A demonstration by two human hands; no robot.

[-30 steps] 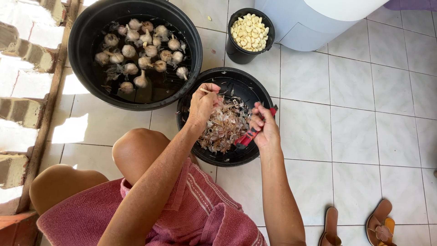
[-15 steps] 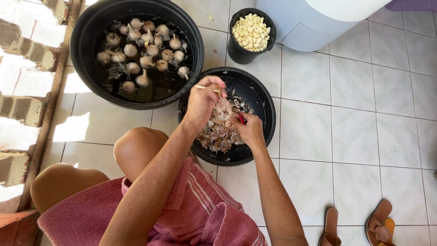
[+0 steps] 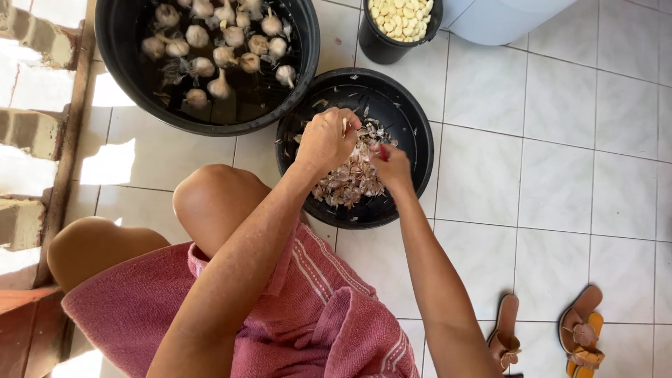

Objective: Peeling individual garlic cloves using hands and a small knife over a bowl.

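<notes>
My left hand [image 3: 327, 140] is closed around a small garlic piece above a black basin [image 3: 413, 119] that holds a heap of papery garlic skins [image 3: 350, 182]. Right beside it, my right hand [image 3: 390, 166] grips a red-handled knife whose handle shows between the fingers. The two hands nearly touch over the skins. Farther away stands a larger black tub [image 3: 119, 84] of dark water with several whole garlic bulbs [image 3: 220, 52] floating in it.
A small black bucket [image 3: 374, 45] of peeled pale cloves stands at the top, next to a white container [image 3: 504, 21]. Brown sandals [image 3: 581, 332] lie on the white tiled floor at lower right. A brick step runs along the left. My knees and pink cloth fill the bottom.
My right hand has drawn in from the basin's right side toward my left hand. Both hands now meet over the skins, and the view has shifted closer.
</notes>
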